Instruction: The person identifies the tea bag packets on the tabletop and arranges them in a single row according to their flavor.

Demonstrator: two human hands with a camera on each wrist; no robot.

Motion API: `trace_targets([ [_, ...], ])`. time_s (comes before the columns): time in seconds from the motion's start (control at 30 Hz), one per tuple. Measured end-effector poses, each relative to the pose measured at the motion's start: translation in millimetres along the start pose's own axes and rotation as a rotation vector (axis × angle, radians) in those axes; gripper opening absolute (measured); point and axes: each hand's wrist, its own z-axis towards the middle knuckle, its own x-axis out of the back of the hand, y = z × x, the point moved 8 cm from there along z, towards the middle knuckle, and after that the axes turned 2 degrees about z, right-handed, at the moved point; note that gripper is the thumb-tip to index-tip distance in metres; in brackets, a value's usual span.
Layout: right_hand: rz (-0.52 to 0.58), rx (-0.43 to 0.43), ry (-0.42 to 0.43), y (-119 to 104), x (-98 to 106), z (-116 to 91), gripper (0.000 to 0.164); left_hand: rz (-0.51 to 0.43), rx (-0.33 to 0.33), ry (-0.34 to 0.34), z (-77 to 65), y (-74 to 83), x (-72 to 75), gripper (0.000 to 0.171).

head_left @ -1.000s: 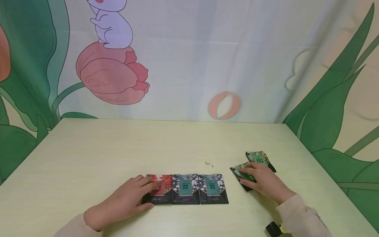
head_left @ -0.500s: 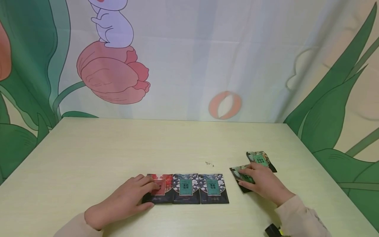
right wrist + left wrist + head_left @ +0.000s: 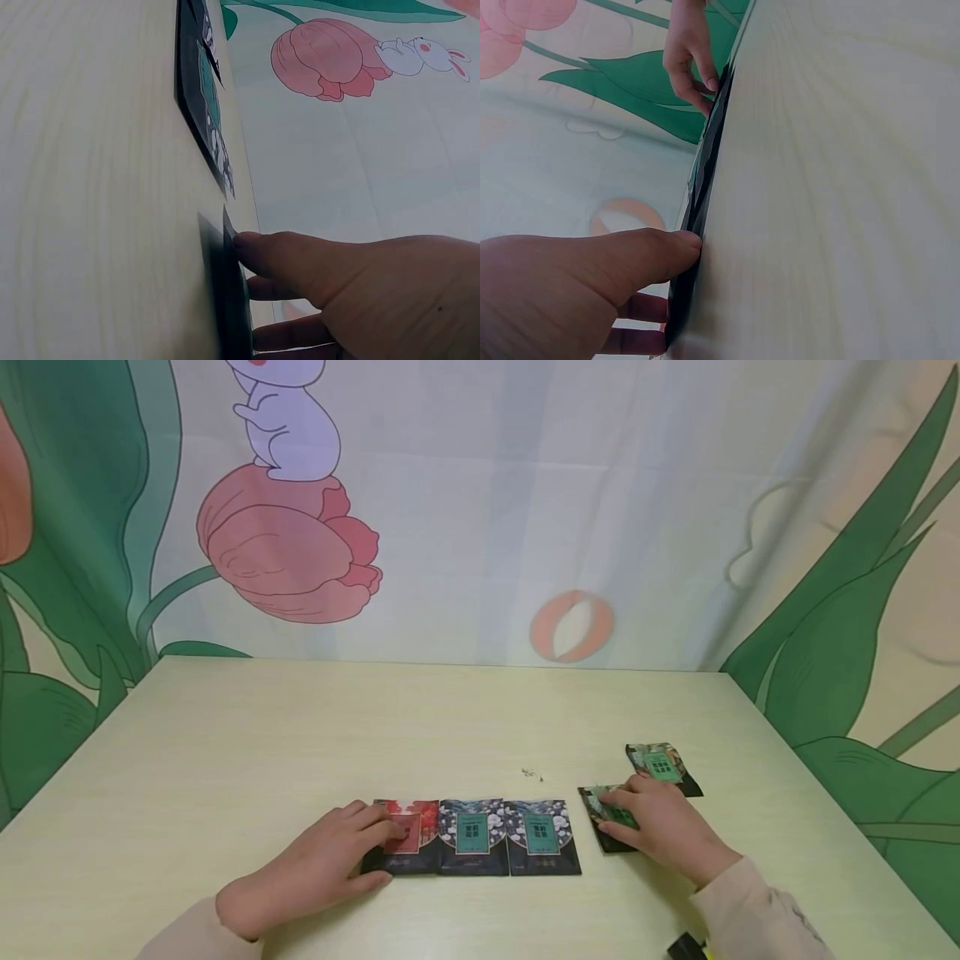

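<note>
In the head view, three flat printed sachets lie side by side: a red one [image 3: 412, 839], a blue floral one [image 3: 472, 839] and a second blue floral one [image 3: 542, 839]. My left hand [image 3: 322, 864] rests on the red sachet, fingers on its face and thumb by its near edge. To the right, my right hand [image 3: 667, 822] holds a green sachet [image 3: 609, 806] between thumb and fingers. That sachet sits slightly off the table in the right wrist view, above its shadow. Another green sachet [image 3: 663, 767] lies just beyond the right hand, a corner tucked behind it.
A few dark crumbs [image 3: 531, 774] lie behind the row on the pale wooden table [image 3: 337, 718]. Near the right sleeve is a small black-and-yellow object [image 3: 686, 947], partly cut off. A printed curtain [image 3: 465, 527] hangs behind the table.
My right hand has shifted slightly left and toward me, bringing the green sachet closer to the row and turning it straighter. The left hand has stayed on the red sachet.
</note>
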Motion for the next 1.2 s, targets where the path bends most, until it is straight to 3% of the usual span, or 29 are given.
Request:
trace_targets([
  [0.6,0.014,0.001,-0.056,-15.4,0.5,-0.4,0.039,0.004,0.003,0.0,0.0,-0.3,-0.3,0.041],
  [1.2,-0.008,0.063,-0.017,-25.8,3.3,-3.0,0.037,0.002,0.021,-0.025,1.0,-0.3,0.7,0.042],
])
